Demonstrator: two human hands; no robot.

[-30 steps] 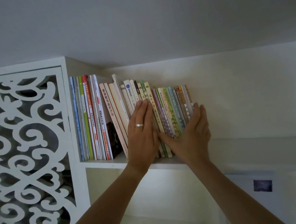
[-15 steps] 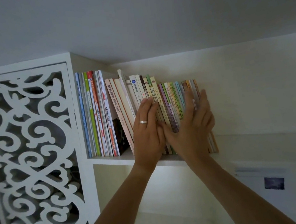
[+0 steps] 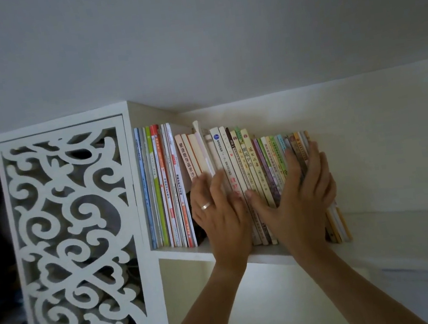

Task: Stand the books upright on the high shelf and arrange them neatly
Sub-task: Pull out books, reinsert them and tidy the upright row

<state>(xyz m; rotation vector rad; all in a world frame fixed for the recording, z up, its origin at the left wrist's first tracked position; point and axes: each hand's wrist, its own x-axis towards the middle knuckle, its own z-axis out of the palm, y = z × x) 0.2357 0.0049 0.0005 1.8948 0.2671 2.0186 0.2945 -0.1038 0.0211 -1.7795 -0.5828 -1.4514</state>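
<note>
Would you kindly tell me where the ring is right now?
In the head view, the ring sits on a finger of the left hand, which presses the leaning books left of centre.

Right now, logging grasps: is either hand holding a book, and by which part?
Neither; left hand and right hand press flat against the leaning books' spines.

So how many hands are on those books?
2: the left hand presses the cream spines mid-row, the right hand wraps the row's right end. None hidden.
</note>
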